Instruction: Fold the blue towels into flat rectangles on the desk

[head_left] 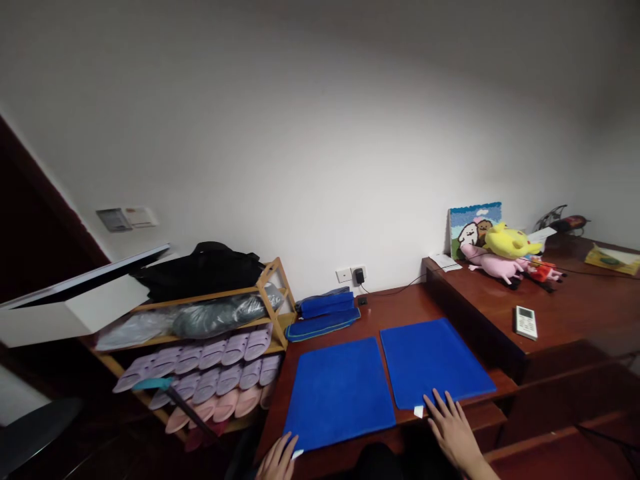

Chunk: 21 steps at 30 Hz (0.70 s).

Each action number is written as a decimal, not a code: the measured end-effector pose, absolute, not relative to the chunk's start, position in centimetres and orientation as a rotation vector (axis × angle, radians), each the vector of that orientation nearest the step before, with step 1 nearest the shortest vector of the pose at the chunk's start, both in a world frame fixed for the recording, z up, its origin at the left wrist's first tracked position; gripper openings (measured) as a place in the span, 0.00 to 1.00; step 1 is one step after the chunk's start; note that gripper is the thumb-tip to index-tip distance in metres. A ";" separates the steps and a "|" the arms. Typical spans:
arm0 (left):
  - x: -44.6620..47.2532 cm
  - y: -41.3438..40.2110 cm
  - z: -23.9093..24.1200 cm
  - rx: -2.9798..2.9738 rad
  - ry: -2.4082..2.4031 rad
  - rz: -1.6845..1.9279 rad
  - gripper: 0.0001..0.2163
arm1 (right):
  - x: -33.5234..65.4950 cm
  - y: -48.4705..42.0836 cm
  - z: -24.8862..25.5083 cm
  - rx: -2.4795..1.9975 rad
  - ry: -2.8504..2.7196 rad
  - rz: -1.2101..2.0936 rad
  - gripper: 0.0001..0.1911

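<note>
Two blue rectangular cloths lie flat side by side on the red-brown wooden desk [395,307]. My left hand [277,459] is at the near left corner of the left cloth [341,393], beside a small white tag [297,454]. Its fingers are stretched out with nothing visible in them, though the frame's lower edge cuts off part of the hand. On the right, my right hand [453,427] rests open, fingers spread, at the near edge of the right cloth [433,360]. Another white tag [419,411] sticks out from that edge, left of my fingertips.
Folded blue cloths [325,315] lie at the desk's back left. Left of it stands a wooden rack [277,280] with several slippers [235,350] and a black bag [200,273]. The higher surface at right bears plush toys [510,241] and a white remote [525,323].
</note>
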State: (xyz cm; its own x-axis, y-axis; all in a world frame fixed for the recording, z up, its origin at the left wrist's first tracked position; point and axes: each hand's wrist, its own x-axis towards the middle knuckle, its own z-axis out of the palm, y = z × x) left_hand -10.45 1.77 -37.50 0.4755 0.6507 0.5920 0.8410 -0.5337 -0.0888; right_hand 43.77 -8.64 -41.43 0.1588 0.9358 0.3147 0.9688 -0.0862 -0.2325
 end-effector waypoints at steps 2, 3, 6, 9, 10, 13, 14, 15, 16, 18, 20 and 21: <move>-10.3 1.4 -37.2 -2.341 -1.292 -0.736 0.17 | 44.0 -9.1 -41.5 -2.062 -1.839 -0.116 0.28; -10.2 1.2 -37.0 -2.343 -1.312 -0.737 0.17 | 44.1 -9.3 -41.6 -2.070 -1.854 -0.110 0.28; -9.9 0.7 -36.3 -2.375 -1.363 -0.725 0.18 | 44.1 -9.8 -41.7 -2.096 -1.872 -0.104 0.31; -9.5 0.3 -35.9 -2.381 -1.390 -0.731 0.18 | 43.9 -10.1 -41.8 -2.106 -1.860 -0.111 0.33; -9.4 0.2 -35.9 -2.373 -1.385 -0.742 0.19 | 43.8 -10.2 -41.8 -2.110 -1.860 -0.109 0.33; -9.3 0.2 -36.0 -2.352 -1.338 -0.787 0.19 | 43.5 -10.4 -41.8 -2.131 -1.867 -0.104 0.33; -9.4 0.2 -36.1 -2.348 -1.326 -0.804 0.19 | 43.4 -10.4 -41.8 -2.135 -1.870 -0.107 0.34; -9.5 0.3 -36.2 -2.345 -1.325 -0.820 0.19 | 43.4 -10.4 -41.8 -2.137 -1.872 -0.113 0.34; -9.6 0.3 -36.3 -2.344 -1.332 -0.836 0.19 | 43.4 -10.4 -41.8 -2.137 -1.873 -0.121 0.35; -9.7 0.3 -36.5 -2.354 -1.361 -0.867 0.19 | 43.5 -10.5 -42.0 -2.128 -1.869 -0.142 0.36; -9.9 0.4 -36.6 -2.379 -1.405 -0.896 0.20 | 43.7 -10.6 -42.1 -2.114 -1.858 -0.157 0.37; -10.0 0.4 -36.6 -2.391 -1.429 -0.911 0.20 | 43.9 -10.7 -42.1 -2.108 -1.854 -0.160 0.38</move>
State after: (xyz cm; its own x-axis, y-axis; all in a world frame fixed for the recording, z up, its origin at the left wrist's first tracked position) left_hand -9.95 0.40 -36.59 0.3390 0.7216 0.6036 0.8517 -0.5079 0.1289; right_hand 43.89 -10.68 -42.09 0.1476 0.9436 0.2965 0.9804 -0.1000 -0.1696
